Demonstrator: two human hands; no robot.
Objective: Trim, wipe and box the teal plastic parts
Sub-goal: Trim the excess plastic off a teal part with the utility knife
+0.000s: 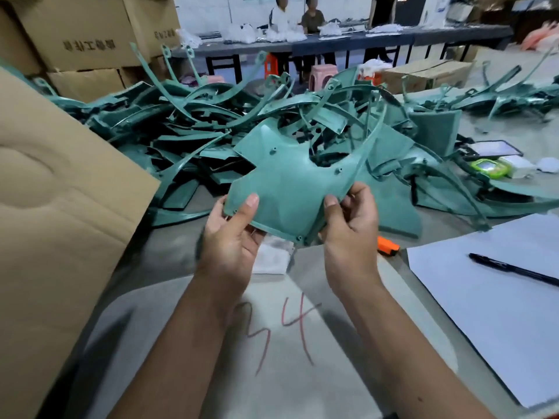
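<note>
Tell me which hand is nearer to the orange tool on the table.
Right. The right hand grips the teal part just left of the orange tool, close beside it. The left hand grips the part's other edge, farther left.

Left grip point(233, 234), right grip point(348, 225), both pinching.

A factory packing floor: a heap of teal plastic parts point(272, 122) covers the near table, cardboard boxes point(81, 34) stacked far left, seated workers point(298, 18) beyond.

Two hands point(290, 234), one pen point(514, 270), one paper sheet point(496, 313), countless teal parts point(211, 128).
</note>
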